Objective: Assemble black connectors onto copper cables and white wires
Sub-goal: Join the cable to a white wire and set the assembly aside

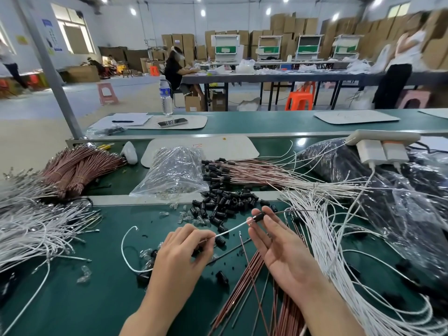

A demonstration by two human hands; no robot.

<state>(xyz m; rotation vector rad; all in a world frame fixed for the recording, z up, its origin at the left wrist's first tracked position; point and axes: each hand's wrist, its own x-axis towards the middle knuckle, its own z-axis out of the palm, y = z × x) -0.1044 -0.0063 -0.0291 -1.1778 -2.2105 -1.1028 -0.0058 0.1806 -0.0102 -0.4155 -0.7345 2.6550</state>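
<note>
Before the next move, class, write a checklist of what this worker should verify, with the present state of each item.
1. Left hand pinches the white wire: ok.
2. Right hand holds the black connector at its fingertips: ok.
3. Wire end meets the connector: ok.
4. Wire fully seated inside: cannot tell.
5. Loose connectors lie close ahead: ok.

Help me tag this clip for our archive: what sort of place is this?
Most likely a factory floor for manual cable assembly: a long green workbench heaped with white wires and loose black connectors, more work tables behind, and cardboard boxes stacked along the back wall.
</note>
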